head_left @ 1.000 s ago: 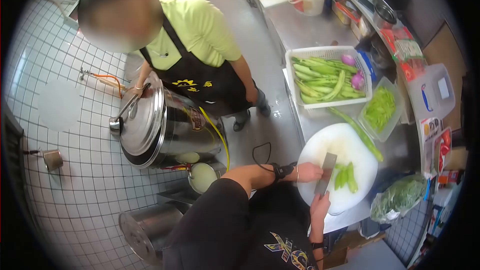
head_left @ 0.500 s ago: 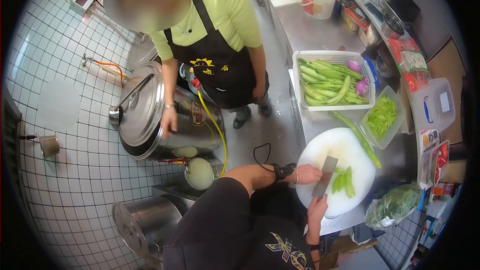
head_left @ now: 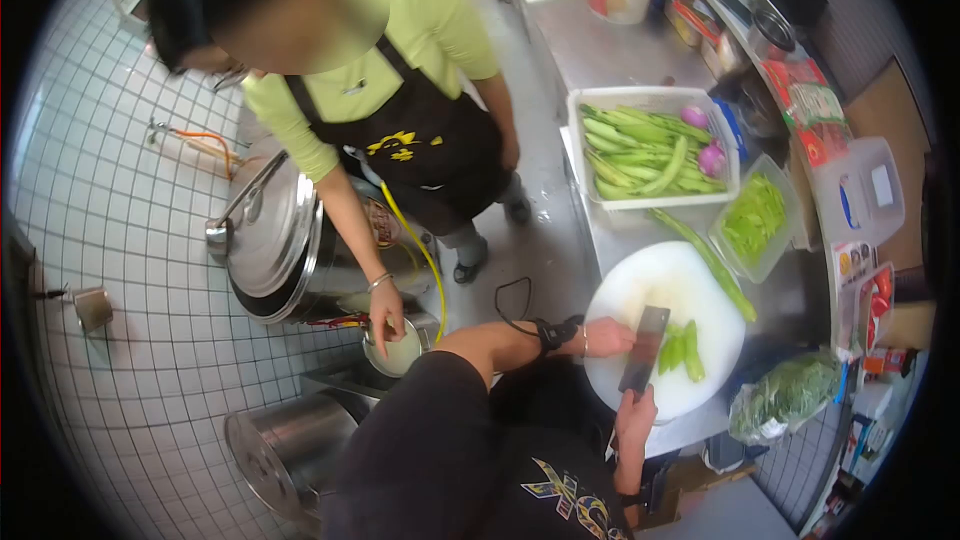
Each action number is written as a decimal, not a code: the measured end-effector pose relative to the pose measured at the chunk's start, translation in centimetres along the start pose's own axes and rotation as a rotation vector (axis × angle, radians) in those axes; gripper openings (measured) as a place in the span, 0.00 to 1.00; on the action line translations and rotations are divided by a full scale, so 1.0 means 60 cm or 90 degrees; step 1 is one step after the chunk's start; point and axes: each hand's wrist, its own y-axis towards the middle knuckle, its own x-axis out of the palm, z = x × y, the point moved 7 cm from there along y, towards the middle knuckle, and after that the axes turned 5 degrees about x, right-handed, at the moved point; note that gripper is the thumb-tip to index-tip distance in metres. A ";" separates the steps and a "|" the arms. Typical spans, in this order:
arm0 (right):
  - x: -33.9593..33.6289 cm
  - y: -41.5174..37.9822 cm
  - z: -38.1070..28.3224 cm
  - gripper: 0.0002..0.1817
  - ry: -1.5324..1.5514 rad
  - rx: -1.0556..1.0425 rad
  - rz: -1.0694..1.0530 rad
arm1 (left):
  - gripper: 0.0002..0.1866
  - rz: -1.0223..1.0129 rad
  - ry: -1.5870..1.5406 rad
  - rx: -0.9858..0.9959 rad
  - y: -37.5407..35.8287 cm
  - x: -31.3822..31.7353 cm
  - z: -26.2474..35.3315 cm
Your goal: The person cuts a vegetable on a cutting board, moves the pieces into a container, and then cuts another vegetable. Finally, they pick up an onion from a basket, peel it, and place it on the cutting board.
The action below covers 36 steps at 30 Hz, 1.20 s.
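My right hand (head_left: 636, 414) is closed round the handle of a cleaver (head_left: 644, 348), whose broad blade lies over the round white cutting board (head_left: 622, 280). My left hand (head_left: 608, 337) is at the board's left side, its fingers drawn together with the tips beside the blade; what they hold, if anything, cannot be made out. Cut green pieces (head_left: 681, 348) lie just right of the blade. A long green vegetable (head_left: 708, 262) rests along the board's upper right edge.
Beyond the board stand a white basket (head_left: 655, 203) of long green vegetables and purple onions, and a clear tub (head_left: 755, 220) of green slices. Bagged greens (head_left: 785, 398) are at the right. A co-worker (head_left: 400, 130) reaches over a small pot (head_left: 395, 352), near a large steel pot (head_left: 275, 230).
The co-worker has leaned and reached down; that person's hand is now over the small pot. The whole view has shifted slightly. My hands and the cleaver keep nearly the same place over the board.
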 end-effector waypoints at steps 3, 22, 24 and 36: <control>0.051 0.025 0.039 0.13 0.014 -0.008 -0.023 | 0.06 0.015 -0.011 -0.030 -0.001 0.000 -0.007; -0.041 0.011 -0.006 0.08 0.642 0.298 -0.183 | 0.24 0.422 -1.008 -0.698 0.033 0.005 0.022; -0.037 0.014 -0.007 0.08 0.685 0.324 -0.224 | 0.29 0.460 -1.341 -0.694 0.064 -0.004 0.059; -0.028 0.014 0.032 0.10 0.537 0.346 -0.294 | 0.29 0.478 -1.408 -0.580 0.058 -0.017 0.047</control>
